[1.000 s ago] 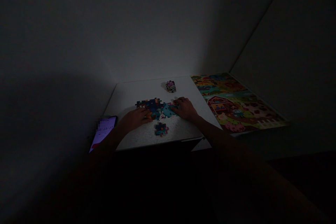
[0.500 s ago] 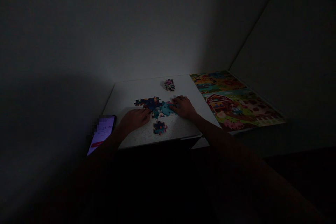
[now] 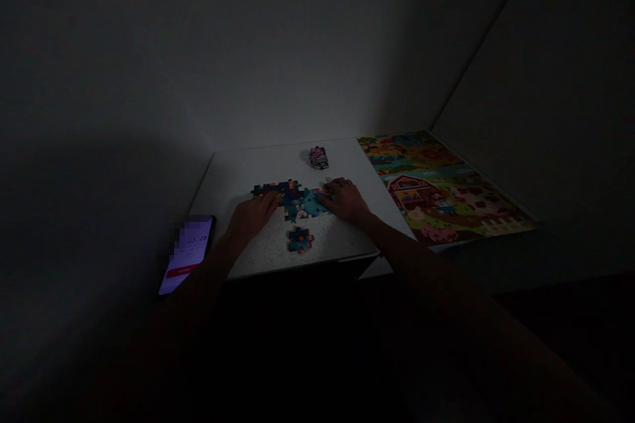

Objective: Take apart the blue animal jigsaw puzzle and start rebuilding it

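A partly joined jigsaw puzzle [image 3: 302, 203] in dark blue and teal, with a white rabbit on it, lies on the white tabletop. My left hand [image 3: 253, 215] rests at its left part with the fingers stretched over the dark blue pieces. At the right end, my right hand [image 3: 346, 200] lies with fingers apart, touching the teal pieces. Both hands are open, and their fingers hide some of the puzzle. Nearer to me sits a loose cluster of puzzle pieces [image 3: 299, 240]. Behind the puzzle stands a stack of pieces [image 3: 318, 157].
A phone [image 3: 188, 254] with a lit screen is at the left, beside my left forearm. Two finished colourful puzzles, a farm scene [image 3: 446, 208] and an autumn-coloured one [image 3: 409, 151], lie to the right. Walls [image 3: 278, 79] close off the back. The room is dim.
My left hand has moved up and forward onto the dark blue part of the puzzle. My right hand stays nearly in place. The whole view has shifted slightly.
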Available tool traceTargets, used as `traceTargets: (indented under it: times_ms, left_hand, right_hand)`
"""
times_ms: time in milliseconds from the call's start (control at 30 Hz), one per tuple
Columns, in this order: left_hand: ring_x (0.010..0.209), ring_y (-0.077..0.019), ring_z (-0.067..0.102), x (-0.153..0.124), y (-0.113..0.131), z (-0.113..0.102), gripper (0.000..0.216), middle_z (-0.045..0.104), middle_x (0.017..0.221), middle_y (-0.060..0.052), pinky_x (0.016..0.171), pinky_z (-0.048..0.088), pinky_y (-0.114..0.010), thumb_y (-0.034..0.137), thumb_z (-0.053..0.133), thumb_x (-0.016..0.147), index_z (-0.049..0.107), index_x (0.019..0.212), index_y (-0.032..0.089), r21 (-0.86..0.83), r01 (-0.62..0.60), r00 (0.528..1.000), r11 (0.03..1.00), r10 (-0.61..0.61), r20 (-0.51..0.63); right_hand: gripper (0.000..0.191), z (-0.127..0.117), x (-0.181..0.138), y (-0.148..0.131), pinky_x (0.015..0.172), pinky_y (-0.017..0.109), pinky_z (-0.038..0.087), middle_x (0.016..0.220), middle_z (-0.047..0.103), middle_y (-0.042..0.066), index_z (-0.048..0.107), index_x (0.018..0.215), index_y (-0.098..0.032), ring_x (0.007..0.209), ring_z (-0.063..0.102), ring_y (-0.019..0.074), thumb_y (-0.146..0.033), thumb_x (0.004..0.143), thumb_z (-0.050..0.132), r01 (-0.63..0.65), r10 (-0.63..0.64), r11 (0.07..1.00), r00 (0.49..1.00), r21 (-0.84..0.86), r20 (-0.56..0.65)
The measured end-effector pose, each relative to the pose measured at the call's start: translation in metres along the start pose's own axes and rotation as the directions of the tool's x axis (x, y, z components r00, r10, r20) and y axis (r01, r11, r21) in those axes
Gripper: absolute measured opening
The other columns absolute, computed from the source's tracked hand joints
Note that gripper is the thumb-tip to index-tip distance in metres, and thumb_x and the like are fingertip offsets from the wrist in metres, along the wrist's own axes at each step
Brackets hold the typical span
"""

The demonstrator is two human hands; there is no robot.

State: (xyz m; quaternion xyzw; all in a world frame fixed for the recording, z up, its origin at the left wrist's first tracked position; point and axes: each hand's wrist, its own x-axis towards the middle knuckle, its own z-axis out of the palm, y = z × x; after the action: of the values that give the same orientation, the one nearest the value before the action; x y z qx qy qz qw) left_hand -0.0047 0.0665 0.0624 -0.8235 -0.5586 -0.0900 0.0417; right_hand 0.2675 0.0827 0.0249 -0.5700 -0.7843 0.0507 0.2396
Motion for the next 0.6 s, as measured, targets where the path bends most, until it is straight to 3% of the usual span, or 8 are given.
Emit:
traceTargets:
  times_ms: [233, 333, 467, 600]
  left_hand:
    - [0.107, -0.0237, 0.065, -0.002, -0.008, 0.003, 0.032, 0.068, 0.121, -0.010, 0.089, 0.051, -0.034, 0.034, 0.045, 0.097, 0.061, 0.121, 0.019, -0.255, 0.068, 0.997, 0.964, -0.077, -0.025]
    - [0.111, -0.0234, 0.064, -0.012, -0.001, 0.000, 0.033, 0.068, 0.123, -0.009, 0.095, 0.051, -0.037, 0.032, 0.043, 0.097, 0.064, 0.118, 0.018, -0.303, 0.047, 0.992, 0.952, -0.080, -0.097]
    - [0.111, -0.0214, 0.064, -0.036, 0.020, -0.004, 0.032, 0.069, 0.119, -0.006, 0.098, 0.051, -0.038, 0.031, 0.041, 0.098, 0.065, 0.118, 0.022, -0.289, -0.110, 0.975, 0.951, 0.047, -0.217]
    - [0.112, -0.0209, 0.063, -0.061, 0.038, -0.001, 0.035, 0.067, 0.124, -0.007, 0.099, 0.051, -0.041, 0.026, 0.039, 0.099, 0.059, 0.127, 0.022, -0.254, -0.272, 0.944, 0.928, 0.207, -0.256]
  right_hand:
    - [0.052, 0.001, 0.000, 0.001, 0.100, 0.042, 0.038, 0.123, 0.060, 0.016, 0.066, 0.120, -0.016, 0.115, 0.052, 0.0302, -0.056, 0.089, 0.056, -0.024, 0.024, 1.000, 0.999, -0.006, 0.023]
    - [0.050, 0.001, 0.000, 0.001, 0.099, 0.042, 0.038, 0.121, 0.061, 0.015, 0.066, 0.119, -0.015, 0.114, 0.053, 0.0292, -0.055, 0.089, 0.056, -0.017, 0.017, 1.000, 1.000, -0.008, 0.017]
    - [0.047, 0.000, 0.000, 0.000, 0.099, 0.040, 0.039, 0.118, 0.062, 0.015, 0.067, 0.115, -0.014, 0.113, 0.053, 0.0280, -0.052, 0.089, 0.058, -0.002, 0.002, 1.000, 1.000, 0.006, -0.009]
    - [0.047, 0.002, 0.000, 0.002, 0.099, 0.040, 0.039, 0.118, 0.063, 0.015, 0.067, 0.115, -0.014, 0.114, 0.053, 0.0283, -0.052, 0.088, 0.059, 0.001, 0.000, 1.000, 1.000, 0.015, -0.014]
